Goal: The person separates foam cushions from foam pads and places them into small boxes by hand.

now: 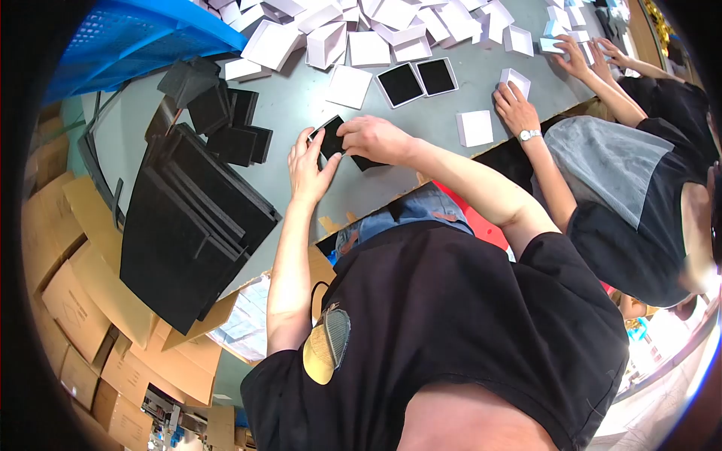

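Table edge (353, 216) slants past the person's waist, from about three o'clock round to seven, taking the black-lined box (329, 138) between the hands as centre and twelve as the top of the view. Bare grey tabletop (289, 94) lies toward eleven, giving some room; at one, a white box (348, 87) and two boxes with black inserts (417, 80) sit nearer than the heaped white boxes (361, 34). Stacked black sheets (184, 233) crowd eight o'clock, small black pieces (237, 139) nine, and a blue crate (162, 45) ten. Toward three, well apart, are another white box (475, 128) and a co-worker's hand (517, 113).

The left hand (308, 164) points to twelve, thumb and fingers parted around the box's near-left side, holding it. The right hand (376, 140) comes from four, wrist arched, fingers bent onto the right side; whether they pinch or merely press, I cannot tell.
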Available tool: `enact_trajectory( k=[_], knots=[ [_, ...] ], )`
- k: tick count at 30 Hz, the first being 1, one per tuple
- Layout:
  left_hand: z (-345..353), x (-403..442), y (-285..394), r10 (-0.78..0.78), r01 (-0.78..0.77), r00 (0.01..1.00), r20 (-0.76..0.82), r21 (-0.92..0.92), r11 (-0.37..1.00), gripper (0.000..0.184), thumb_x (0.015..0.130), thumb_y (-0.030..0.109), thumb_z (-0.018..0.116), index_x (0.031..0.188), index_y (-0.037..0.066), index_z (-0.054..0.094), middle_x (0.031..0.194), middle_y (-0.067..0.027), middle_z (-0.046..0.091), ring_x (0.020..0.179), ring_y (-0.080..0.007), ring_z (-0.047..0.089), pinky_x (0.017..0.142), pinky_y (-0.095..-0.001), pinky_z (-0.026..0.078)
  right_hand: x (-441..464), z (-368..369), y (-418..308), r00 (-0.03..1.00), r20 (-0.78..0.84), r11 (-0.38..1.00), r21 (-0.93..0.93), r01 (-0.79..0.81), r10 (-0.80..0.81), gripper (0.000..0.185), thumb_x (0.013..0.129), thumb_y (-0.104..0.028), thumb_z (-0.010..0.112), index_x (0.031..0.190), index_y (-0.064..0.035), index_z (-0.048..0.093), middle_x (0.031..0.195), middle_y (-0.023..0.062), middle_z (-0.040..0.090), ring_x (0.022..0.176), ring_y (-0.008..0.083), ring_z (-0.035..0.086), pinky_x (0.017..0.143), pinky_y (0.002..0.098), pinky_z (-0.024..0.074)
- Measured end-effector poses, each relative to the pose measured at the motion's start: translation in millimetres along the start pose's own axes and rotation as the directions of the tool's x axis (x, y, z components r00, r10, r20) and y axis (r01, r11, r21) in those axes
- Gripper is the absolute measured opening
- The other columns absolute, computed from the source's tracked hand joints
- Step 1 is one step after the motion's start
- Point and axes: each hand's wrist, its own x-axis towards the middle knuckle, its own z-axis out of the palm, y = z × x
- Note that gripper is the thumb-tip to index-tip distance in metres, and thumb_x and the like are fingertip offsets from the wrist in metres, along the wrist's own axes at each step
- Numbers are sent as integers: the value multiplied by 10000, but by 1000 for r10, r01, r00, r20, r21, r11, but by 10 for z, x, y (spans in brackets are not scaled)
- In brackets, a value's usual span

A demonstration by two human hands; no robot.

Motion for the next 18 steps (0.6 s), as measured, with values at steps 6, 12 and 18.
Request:
enact_trajectory(
  k=[6, 12, 18],
  knots=[
    [219, 81, 66, -194, 165, 962, -193, -154, 974, 526, 664, 145, 768, 1163, 113, 606, 1328, -89, 527, 1171, -335, 512, 996, -461, 383, -166, -117, -90, 952, -283, 990, 116, -82, 112, 87, 763, -187, 727, 801, -121, 686, 896, 8, 635, 938, 226, 591, 861, 382, 435],
    [206, 205, 88, -241, 241, 965, -104, -14, 970, 396, 588, 32, 774, 918, 137, 583, 1296, -67, 539, 1151, -350, 509, 955, -473, 388, 327, -788, 225, 748, -580, 935, 72, -346, 322, 96, 760, -215, 745, 814, -137, 761, 837, 12, 709, 737, 221, 640, 726, 322, 484],
    [-87, 552, 190, -32, -13, 943, -330, -133, 991, 492, 645, 127, 809, 1058, 32, 559, 1268, -175, 531, 1165, -383, 521, 981, -464, 425, 728, -393, 750, 870, -453, 943, -162, -292, 192, 129, 779, -244, 702, 837, -138, 747, 847, 23, 688, 744, 229, 665, 648, 340, 520]
  ],
)
